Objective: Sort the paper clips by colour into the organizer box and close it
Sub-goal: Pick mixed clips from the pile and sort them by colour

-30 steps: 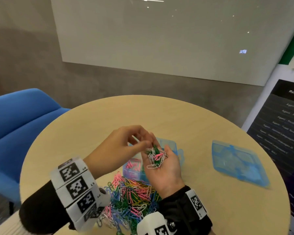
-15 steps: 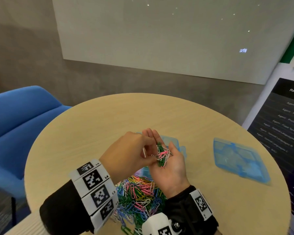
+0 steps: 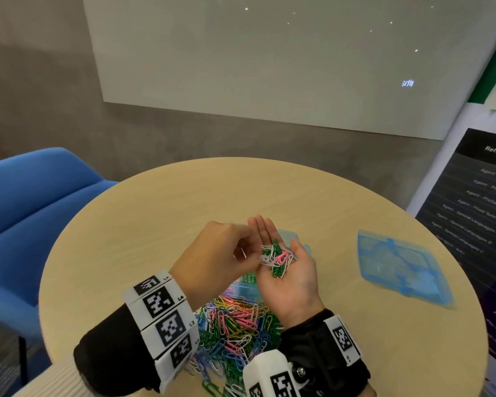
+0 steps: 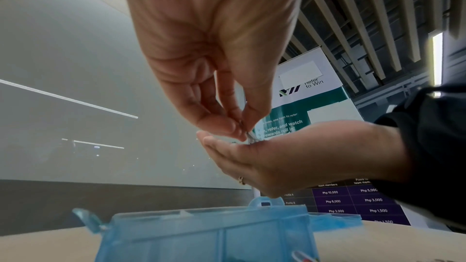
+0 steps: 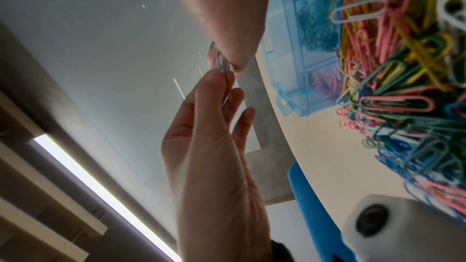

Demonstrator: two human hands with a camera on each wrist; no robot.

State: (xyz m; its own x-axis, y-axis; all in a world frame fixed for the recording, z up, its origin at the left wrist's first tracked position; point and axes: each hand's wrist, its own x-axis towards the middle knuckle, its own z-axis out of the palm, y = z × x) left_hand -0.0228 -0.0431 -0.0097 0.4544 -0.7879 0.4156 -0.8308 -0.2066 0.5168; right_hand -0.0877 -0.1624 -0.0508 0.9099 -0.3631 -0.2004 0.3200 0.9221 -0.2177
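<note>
Nearest the person, a loose heap of mixed pink, green, blue, yellow and white wire paper clips (image 3: pixel 235 325) lies on the round pale wooden tabletop (image 3: pixel 155 219). Just above and beyond it the right hand (image 3: pixel 291 279) is held palm up, fingers straight, cupping a small bunch of green, pink and white clips (image 3: pixel 277 257). The left hand (image 3: pixel 221 259) meets it from the left, thumb and fingertips (image 4: pixel 227 125) pinching a white clip (image 5: pixel 219 61) at the edge of that bunch. Under both hands sits the translucent blue plastic organizer box (image 4: pixel 209 234), open, with pink and green clips in separate compartments. Its detached blue lid (image 3: pixel 401 265) lies well apart, to the right.
</note>
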